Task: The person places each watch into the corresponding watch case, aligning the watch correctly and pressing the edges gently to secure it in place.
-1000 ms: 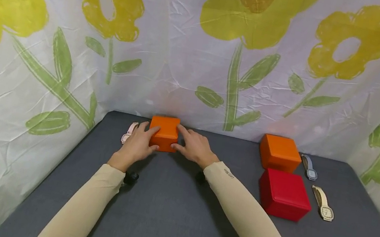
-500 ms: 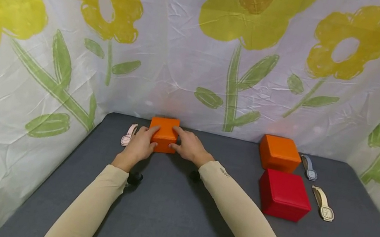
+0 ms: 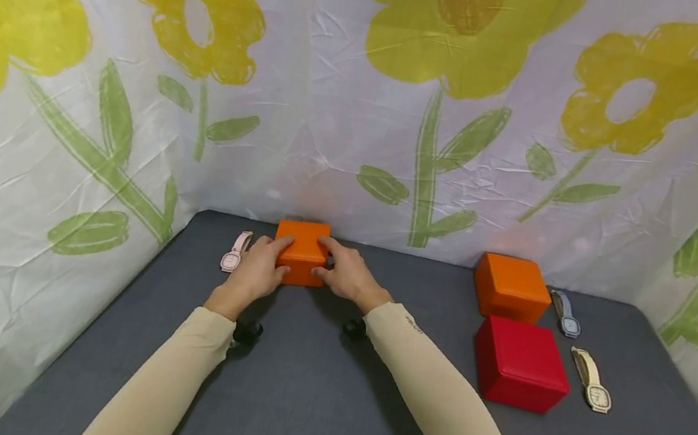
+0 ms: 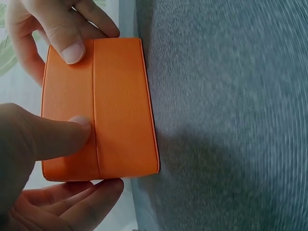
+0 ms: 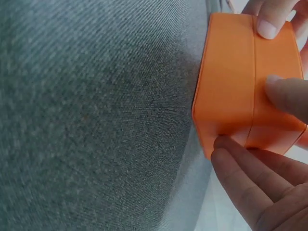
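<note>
A closed orange box [image 3: 304, 237] stands at the back left of the dark grey table, with my hands on either side. My left hand [image 3: 254, 271] grips its left side; in the left wrist view the thumb [image 4: 62, 137] presses the front above the lid seam, fingers along the side. My right hand [image 3: 350, 273] holds the right side likewise, its thumb on the front face and fingers on the side in the right wrist view. The lid looks shut along the seam. Left of the box lies a pink-strapped watch [image 3: 235, 252].
At the right stand a second orange box [image 3: 513, 287] and, nearer, a red box [image 3: 521, 366]. Beside them lie a blue-strapped watch [image 3: 565, 314] and a cream-strapped watch [image 3: 592, 381]. A flower-printed curtain [image 3: 317, 74] hangs close behind the table.
My hands have closed in on the orange box, both thumbs now resting on its front. My left hand has shifted slightly right, uncovering the pink-strapped watch. The box looks unmoved.
</note>
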Motion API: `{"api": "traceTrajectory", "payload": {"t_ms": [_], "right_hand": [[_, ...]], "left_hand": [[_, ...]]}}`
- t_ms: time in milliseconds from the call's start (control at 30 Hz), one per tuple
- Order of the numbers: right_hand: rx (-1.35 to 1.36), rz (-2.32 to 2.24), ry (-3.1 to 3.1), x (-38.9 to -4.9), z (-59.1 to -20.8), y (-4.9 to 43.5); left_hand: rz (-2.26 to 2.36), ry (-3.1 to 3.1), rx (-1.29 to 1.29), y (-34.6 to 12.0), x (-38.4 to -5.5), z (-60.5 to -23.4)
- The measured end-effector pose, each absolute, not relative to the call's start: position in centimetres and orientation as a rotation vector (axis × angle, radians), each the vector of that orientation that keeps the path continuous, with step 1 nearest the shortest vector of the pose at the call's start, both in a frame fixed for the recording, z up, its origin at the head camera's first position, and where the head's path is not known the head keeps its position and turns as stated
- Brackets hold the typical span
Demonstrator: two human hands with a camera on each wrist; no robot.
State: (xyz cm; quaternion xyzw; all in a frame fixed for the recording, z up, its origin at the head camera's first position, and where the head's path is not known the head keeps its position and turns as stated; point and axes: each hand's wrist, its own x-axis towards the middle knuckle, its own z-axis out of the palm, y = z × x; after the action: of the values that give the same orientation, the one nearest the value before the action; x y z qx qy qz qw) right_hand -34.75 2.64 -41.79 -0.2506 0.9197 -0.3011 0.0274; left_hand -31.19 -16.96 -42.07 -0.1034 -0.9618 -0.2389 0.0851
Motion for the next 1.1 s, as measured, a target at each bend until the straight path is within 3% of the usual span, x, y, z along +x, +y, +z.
{"api": "traceTrajectory", "payload": {"t_ms": [1100], "right_hand": [[-0.704, -0.963, 2.870, -32.1, -41.7, 8.9]], "left_hand": [[-0.782, -2.864, -0.345, -11.2, -29.6, -42.3]]}}
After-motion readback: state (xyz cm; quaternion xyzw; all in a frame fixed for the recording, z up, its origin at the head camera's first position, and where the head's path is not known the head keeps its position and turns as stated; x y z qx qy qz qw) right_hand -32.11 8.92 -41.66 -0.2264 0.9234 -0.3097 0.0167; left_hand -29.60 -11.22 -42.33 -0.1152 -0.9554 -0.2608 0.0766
